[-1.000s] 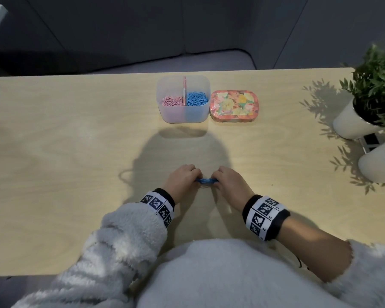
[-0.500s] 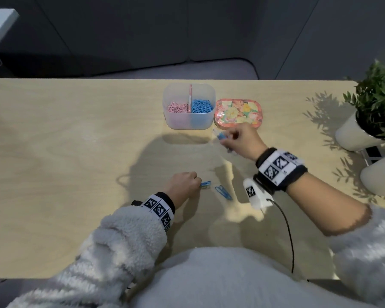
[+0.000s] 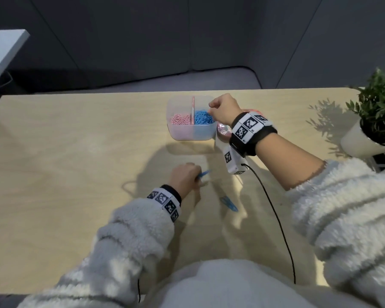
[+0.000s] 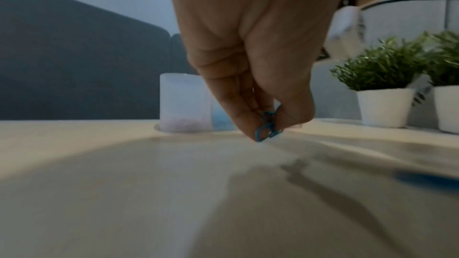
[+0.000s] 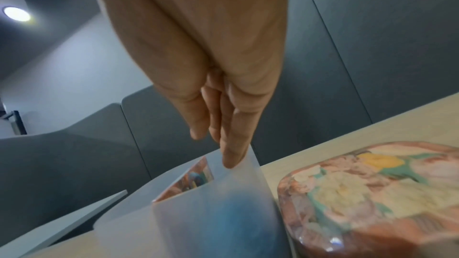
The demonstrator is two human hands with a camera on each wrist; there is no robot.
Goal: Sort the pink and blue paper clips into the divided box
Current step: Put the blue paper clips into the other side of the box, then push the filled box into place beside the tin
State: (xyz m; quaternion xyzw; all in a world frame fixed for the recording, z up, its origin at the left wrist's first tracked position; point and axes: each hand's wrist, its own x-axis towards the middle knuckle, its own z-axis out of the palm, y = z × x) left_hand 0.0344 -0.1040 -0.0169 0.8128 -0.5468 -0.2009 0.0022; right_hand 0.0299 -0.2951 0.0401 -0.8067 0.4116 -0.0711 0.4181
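Here, your wooden table (image 3: 53, 152) carries everything, largest first: 2 potted plants (image 4: 382, 77) in white pots at your far right, then the translucent divided box (image 3: 191, 134) at the far middle, with a floral tin (image 5: 372, 193) just beside its right wall, mostly hidden behind your right wrist in the head view. Inside the box, 1 upright divider (image 3: 193, 110) splits it into 2 compartments: pink paper clips (image 3: 180, 119) heaped on the left, blue paper clips (image 3: 202, 117) heaped on the right. Your right hand (image 3: 223, 110) is over the right-hand compartment, at its rim; the right wrist view shows the fingers (image 5: 233, 144) straight, pressed together, pointing down at the box's corner, nothing visible between them, so it looks released. Your left hand (image 3: 183, 177) is low at the near middle of the table, thumb and forefinger pinching blue clips (image 4: 267, 127) just above the surface; it looks like 2 linked clips, though blur leaves the count uncertain. 1 loose blue clip (image 3: 228, 203) lies flat on the table to the right of your left hand, apart from it. A black cable (image 3: 276, 218) trails from your right wristband toward your body.
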